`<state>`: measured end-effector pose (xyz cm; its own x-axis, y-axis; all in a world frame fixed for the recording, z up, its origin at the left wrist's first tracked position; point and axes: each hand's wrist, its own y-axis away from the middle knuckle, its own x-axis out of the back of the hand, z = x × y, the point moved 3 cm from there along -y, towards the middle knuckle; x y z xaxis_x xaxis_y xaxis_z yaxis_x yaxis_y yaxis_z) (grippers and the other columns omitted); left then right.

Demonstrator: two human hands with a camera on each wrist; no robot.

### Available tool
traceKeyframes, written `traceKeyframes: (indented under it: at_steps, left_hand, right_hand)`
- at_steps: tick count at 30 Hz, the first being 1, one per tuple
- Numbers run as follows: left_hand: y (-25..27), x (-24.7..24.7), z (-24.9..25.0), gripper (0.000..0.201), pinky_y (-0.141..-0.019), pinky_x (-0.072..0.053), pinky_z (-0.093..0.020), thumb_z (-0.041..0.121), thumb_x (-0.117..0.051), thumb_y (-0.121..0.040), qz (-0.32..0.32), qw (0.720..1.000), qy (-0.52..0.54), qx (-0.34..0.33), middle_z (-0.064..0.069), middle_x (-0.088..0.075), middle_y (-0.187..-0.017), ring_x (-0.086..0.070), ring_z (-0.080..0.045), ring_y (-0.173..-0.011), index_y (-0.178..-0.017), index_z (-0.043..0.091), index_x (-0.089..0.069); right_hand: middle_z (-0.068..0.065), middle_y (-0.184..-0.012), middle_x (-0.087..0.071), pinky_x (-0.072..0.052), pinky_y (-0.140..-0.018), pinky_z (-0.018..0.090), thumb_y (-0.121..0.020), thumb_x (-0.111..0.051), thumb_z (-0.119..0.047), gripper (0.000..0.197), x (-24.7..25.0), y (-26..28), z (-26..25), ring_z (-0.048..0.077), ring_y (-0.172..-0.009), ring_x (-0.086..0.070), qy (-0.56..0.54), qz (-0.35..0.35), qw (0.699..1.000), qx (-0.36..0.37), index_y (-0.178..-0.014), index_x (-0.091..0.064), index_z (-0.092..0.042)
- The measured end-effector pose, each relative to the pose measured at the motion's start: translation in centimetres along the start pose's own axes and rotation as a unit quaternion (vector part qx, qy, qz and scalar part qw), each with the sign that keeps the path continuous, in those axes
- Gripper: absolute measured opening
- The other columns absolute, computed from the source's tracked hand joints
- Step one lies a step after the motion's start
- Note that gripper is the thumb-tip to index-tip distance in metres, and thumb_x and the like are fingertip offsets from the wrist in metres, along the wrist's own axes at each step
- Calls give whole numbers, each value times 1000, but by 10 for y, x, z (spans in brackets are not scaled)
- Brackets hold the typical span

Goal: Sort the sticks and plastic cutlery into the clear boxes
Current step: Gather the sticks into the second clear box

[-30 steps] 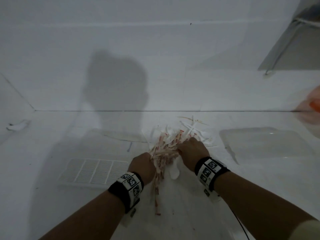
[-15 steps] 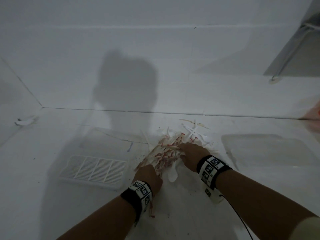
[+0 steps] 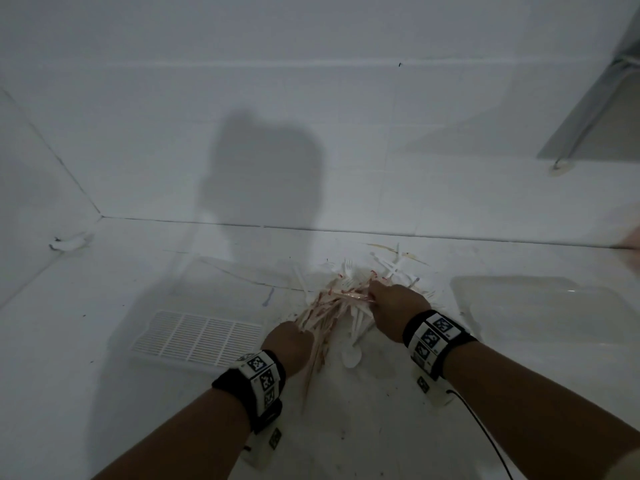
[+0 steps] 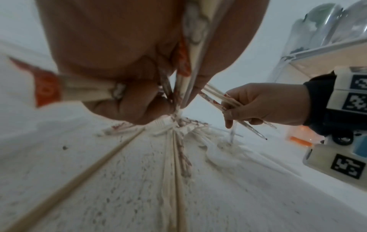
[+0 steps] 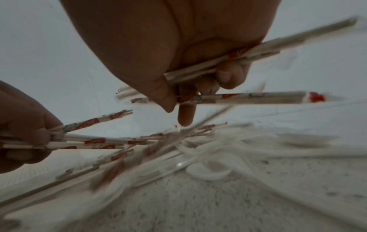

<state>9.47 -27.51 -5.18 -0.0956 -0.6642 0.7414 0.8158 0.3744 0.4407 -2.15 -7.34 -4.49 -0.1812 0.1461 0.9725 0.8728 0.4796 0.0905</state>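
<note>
A heap of red-and-white wrapped sticks (image 3: 332, 306) and white plastic cutlery (image 3: 388, 268) lies on the white floor. My left hand (image 3: 291, 344) grips a bundle of sticks (image 4: 186, 66) at the heap's near end. Over the heap's right side, my right hand (image 3: 391, 306) holds a few sticks (image 5: 218, 66), with its index finger pointing down. A white spoon (image 3: 351, 356) lies between my hands. One clear box (image 3: 540, 306) stands at the right. Another clear box (image 3: 228, 275) stands at the left behind the grid.
A white slotted grid (image 3: 197, 337) lies at the left of my left hand. The white wall (image 3: 311, 133) rises just behind the heap. A shelf with shiny bags (image 4: 333, 26) stands at the right. A cable (image 3: 485, 431) hangs from my right wrist.
My left hand has drawn back toward me along the sticks and now grips their near ends. My right hand has stayed over the heap and lifted a few sticks.
</note>
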Motion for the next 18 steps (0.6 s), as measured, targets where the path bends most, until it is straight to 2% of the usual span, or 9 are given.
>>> traceKeyframes:
  at_steps: [2,3,4,6,8,11,13,15,18]
  left_hand:
    - [3,5,1,30,-69,-45,-31,21,-43,-101,-25,1000,-6,-8,-12,-57,-85,-57,-26,-81,-79,3,-55]
    - [2,6,0,27,-75,-50,-35,18,-43,-101,-37,999,-25,-14,-14,-60,-90,-60,-27,-83,-83,3,-57]
    - [3,9,0,26,-76,-52,-34,16,-43,-100,-42,999,-17,-19,-10,-60,-87,-60,-22,-76,-79,9,-55]
    - [3,13,-1,31,-63,-46,-23,16,-42,-99,-53,998,-27,-37,2,-52,-72,-49,-9,-61,-68,20,-44]
    - [6,17,-3,31,-56,-39,-19,17,-43,-100,-61,997,-24,-42,5,-47,-70,-43,-6,-58,-70,20,-46]
    - [13,24,-10,16,-53,-38,-20,20,-45,-99,-92,995,34,-24,3,-48,-69,-43,-9,-55,-90,12,-56]
    - [22,31,-16,21,-44,-28,-19,27,-43,-101,-102,989,104,12,0,-42,-62,-35,-13,-45,-91,12,-55]
    - [30,35,-23,29,-42,-20,-18,34,-40,-102,-117,980,160,38,0,-38,-57,-28,-13,-39,-88,12,-54]
    - [36,39,-33,26,-43,-24,-21,27,-43,-104,-131,964,227,37,-3,-40,-60,-31,-15,-42,-90,9,-55]
  right_hand:
    - [6,-88,-61,-48,-66,34,-97,-45,-29,15,9,2,0,27,-76,-57,-1,2,1000,-1,-109,-49,-21]
    - [6,-87,-59,-50,-66,36,-97,-46,-29,15,12,2,0,27,-76,-57,-8,2,1000,-1,-109,-48,-21]
    - [6,-87,-58,-51,-68,37,-98,-46,-29,14,14,3,0,27,-76,-57,-15,3,1000,-2,-109,-47,-21]
    - [9,-91,-57,-49,-69,36,-98,-43,-29,15,15,3,2,28,-79,-56,-32,0,999,-7,-111,-47,-22]
    - [10,-93,-58,-44,-68,34,-98,-41,-27,15,11,4,4,26,-79,-54,-51,-20,998,-6,-110,-48,-24]
    - [-2,-82,-57,-40,-64,30,-93,-45,-22,9,4,9,5,21,-75,-55,-59,-79,995,1,-99,-46,-29]
    - [-7,-86,-58,-42,-66,28,-89,-48,-19,19,-2,14,2,19,-79,-57,-41,-111,993,7,-103,-53,-31]
    - [-5,-97,-63,-48,-73,29,-90,-48,-18,28,-9,15,1,19,-85,-59,-14,-117,993,3,-109,-58,-35]
    - [-6,-93,-63,-53,-76,32,-94,-47,-28,12,-20,12,0,21,-90,-65,29,-106,994,6,-92,-55,-36]
